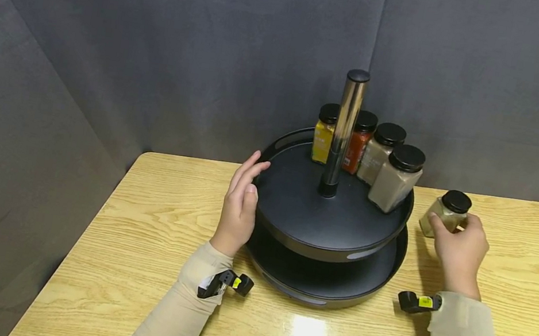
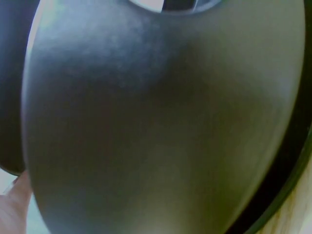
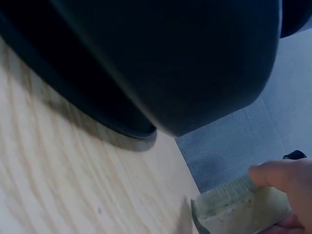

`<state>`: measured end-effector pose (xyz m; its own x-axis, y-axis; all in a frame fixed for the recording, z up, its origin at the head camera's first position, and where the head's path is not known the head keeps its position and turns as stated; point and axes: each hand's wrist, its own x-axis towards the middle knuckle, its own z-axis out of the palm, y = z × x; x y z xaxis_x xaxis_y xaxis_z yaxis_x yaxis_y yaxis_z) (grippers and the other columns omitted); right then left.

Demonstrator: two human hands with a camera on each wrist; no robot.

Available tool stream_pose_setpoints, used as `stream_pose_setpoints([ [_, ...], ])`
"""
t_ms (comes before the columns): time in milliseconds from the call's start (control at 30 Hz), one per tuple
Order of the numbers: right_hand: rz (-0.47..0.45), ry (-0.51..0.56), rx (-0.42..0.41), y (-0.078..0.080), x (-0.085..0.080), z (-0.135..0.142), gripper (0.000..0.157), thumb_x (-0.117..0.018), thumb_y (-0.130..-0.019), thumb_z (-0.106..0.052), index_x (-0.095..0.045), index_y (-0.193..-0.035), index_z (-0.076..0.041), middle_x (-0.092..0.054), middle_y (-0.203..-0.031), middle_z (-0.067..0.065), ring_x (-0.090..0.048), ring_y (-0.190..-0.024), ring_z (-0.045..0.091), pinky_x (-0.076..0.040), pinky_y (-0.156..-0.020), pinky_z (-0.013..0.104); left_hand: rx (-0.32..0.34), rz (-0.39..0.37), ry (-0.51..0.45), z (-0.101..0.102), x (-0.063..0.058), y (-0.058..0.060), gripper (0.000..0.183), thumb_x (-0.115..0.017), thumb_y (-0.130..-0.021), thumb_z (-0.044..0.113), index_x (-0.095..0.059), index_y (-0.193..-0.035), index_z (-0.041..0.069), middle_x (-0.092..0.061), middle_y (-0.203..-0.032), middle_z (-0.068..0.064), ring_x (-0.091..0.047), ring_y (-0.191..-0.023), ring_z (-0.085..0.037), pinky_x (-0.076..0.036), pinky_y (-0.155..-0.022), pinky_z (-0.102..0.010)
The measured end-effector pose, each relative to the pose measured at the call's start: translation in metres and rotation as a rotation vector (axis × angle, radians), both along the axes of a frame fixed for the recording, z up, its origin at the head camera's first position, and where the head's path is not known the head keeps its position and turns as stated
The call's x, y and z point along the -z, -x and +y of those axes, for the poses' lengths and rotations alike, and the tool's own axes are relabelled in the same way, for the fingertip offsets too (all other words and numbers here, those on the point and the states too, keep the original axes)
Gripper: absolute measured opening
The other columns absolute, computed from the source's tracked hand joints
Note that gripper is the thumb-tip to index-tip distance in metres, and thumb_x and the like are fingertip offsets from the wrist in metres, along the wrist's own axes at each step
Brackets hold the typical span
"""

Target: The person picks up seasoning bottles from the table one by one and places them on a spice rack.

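Note:
A two-tier black turntable rack [image 1: 314, 215] with a metallic centre post [image 1: 346, 127] stands on the table. My left hand [image 1: 239, 210] is at the left rim of its upper tray, fingers extended. To the right of the rack, my right hand [image 1: 461, 252] grips a spice jar [image 1: 432, 216] with a black lid and pale greenish contents, thumb on its near side. In the right wrist view, the jar [image 3: 239, 209] is tilted close over the wood. On the upper tray's back right are a yellow jar [image 1: 322, 141], a red jar [image 1: 355, 152] and two beige jars [image 1: 394, 187].
The wooden table [image 1: 152, 220] ends at a grey cloth backdrop [image 1: 242, 71] behind and at the left. The lower tray [image 1: 335, 291] sticks out in front, under the upper one. Small cameras are strapped to both wrists.

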<state>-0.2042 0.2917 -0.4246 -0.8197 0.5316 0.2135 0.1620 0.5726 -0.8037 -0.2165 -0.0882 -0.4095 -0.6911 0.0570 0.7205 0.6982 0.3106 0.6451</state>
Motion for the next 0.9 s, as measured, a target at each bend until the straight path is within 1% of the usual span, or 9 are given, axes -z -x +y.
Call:
stream_pose_setpoints([
  [100,0.020,-0.012,0.014,0.000,0.000,-0.001,0.056,-0.066,-0.095,-0.027,-0.053,-0.131,0.014,-0.058,-0.128,0.036,-0.054,-0.119,0.050,-0.043,-0.092,0.052,0.008,0.011,-0.004,0.000,0.000,0.001,0.055,-0.029,-0.108,0.033,-0.050,-0.145,-0.002,-0.040,-0.156,-0.018,-0.043,-0.135,-0.031,-0.036,-0.102,-0.031],
  [167,0.045,-0.017,0.026,-0.001,-0.001,-0.001,0.054,-0.067,-0.095,-0.027,-0.055,-0.129,0.013,-0.060,-0.125,0.035,-0.056,-0.116,0.048,-0.043,-0.087,0.042,0.007,0.008,-0.004,0.001,0.000,0.001,0.053,-0.030,-0.105,0.025,-0.045,-0.149,-0.003,-0.040,-0.156,-0.020,-0.038,-0.142,-0.032,-0.031,-0.114,-0.035],
  [233,0.073,-0.015,0.040,-0.001,-0.003,-0.002,0.052,-0.069,-0.093,-0.027,-0.058,-0.126,0.012,-0.062,-0.123,0.032,-0.058,-0.115,0.045,-0.041,-0.081,0.029,0.006,0.000,-0.004,0.001,0.000,0.001,0.054,-0.031,-0.103,0.021,-0.040,-0.151,-0.004,-0.039,-0.156,-0.020,-0.036,-0.145,-0.031,-0.028,-0.119,-0.041],
  [300,0.087,-0.010,0.057,-0.001,-0.005,-0.002,0.051,-0.070,-0.092,-0.028,-0.060,-0.124,0.010,-0.064,-0.122,0.027,-0.062,-0.109,0.037,-0.037,-0.075,0.019,-0.001,-0.012,-0.002,0.000,0.000,0.001,0.056,-0.031,-0.102,0.020,-0.038,-0.152,-0.003,-0.039,-0.157,-0.019,-0.034,-0.147,-0.030,-0.026,-0.119,-0.044],
  [367,0.090,0.003,0.071,-0.002,-0.009,-0.003,0.051,-0.071,-0.092,-0.031,-0.061,-0.125,0.007,-0.065,-0.122,0.023,-0.062,-0.098,0.022,-0.035,-0.072,0.013,-0.003,-0.022,-0.001,0.000,0.000,0.001,0.057,-0.032,-0.100,0.018,-0.037,-0.153,-0.002,-0.039,-0.157,-0.018,-0.034,-0.147,-0.029,-0.027,-0.119,-0.046],
  [500,0.101,0.022,0.102,-0.001,-0.012,-0.003,0.053,-0.073,-0.090,-0.034,-0.063,-0.125,0.003,-0.065,-0.119,0.014,-0.047,-0.083,-0.003,-0.036,-0.071,0.012,0.006,-0.023,-0.006,0.000,0.000,0.000,0.056,-0.032,-0.099,0.015,-0.038,-0.152,-0.003,-0.038,-0.157,-0.019,-0.033,-0.148,-0.030,-0.028,-0.119,-0.047],
  [633,0.152,0.025,0.124,-0.001,-0.015,-0.005,0.052,-0.076,-0.087,-0.036,-0.066,-0.122,0.001,-0.062,-0.102,-0.003,-0.046,-0.079,-0.007,-0.036,-0.072,0.012,0.012,-0.024,-0.015,0.000,0.000,0.000,0.055,-0.032,-0.100,0.016,-0.039,-0.151,-0.004,-0.039,-0.157,-0.019,-0.033,-0.148,-0.030,-0.029,-0.118,-0.049],
  [733,0.203,0.025,0.140,-0.001,-0.018,-0.007,0.047,-0.078,-0.084,-0.036,-0.069,-0.114,-0.001,-0.054,-0.090,-0.018,-0.048,-0.071,-0.012,-0.038,-0.070,0.010,0.015,-0.023,-0.018,0.000,0.000,0.000,0.054,-0.032,-0.101,0.018,-0.039,-0.151,-0.004,-0.039,-0.157,-0.019,-0.032,-0.148,-0.030,-0.028,-0.118,-0.049],
  [900,0.295,0.070,0.144,-0.002,-0.027,-0.009,0.030,-0.080,-0.082,-0.034,-0.069,-0.101,-0.014,-0.053,-0.084,-0.024,-0.054,-0.070,-0.012,-0.043,-0.069,0.006,0.017,-0.017,-0.017,0.000,0.000,0.001,0.054,-0.031,-0.102,0.020,-0.040,-0.150,-0.003,-0.039,-0.157,-0.018,-0.032,-0.148,-0.030,-0.028,-0.118,-0.049],
])
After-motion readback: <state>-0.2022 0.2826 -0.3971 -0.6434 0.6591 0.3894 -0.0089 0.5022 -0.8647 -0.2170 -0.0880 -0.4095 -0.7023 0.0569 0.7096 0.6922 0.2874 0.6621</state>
